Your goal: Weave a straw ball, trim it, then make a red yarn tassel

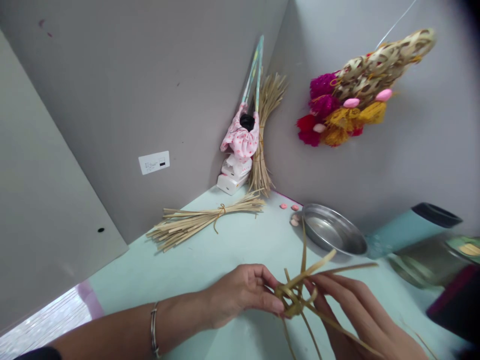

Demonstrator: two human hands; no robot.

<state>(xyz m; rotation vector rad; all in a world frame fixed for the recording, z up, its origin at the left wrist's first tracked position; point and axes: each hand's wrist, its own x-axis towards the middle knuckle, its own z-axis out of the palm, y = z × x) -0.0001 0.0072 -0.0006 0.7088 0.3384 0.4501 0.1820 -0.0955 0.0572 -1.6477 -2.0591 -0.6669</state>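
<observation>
the right hand (pixel 362 312) is cut off below, its thumb hard to make out; i cannot tell whether its fingertips pinch or merely touch the woven strips (pixel 294 306). these sit above the pale table (pixel 187 272), between both hands. the left hand (pixel 249 292) extends from the left, thumb and fingers pinching their left side. on the grey wall (pixel 112 75), a white label (pixel 153 163) bears print too small to read.

Bright, diffuse light; soft shadow under steel bowl (pixel 332 231), minor glare inside. R side blurry, tumbler (pixel 407 231) smeared w/ edge distort. Dark vignette, R corners.
</observation>
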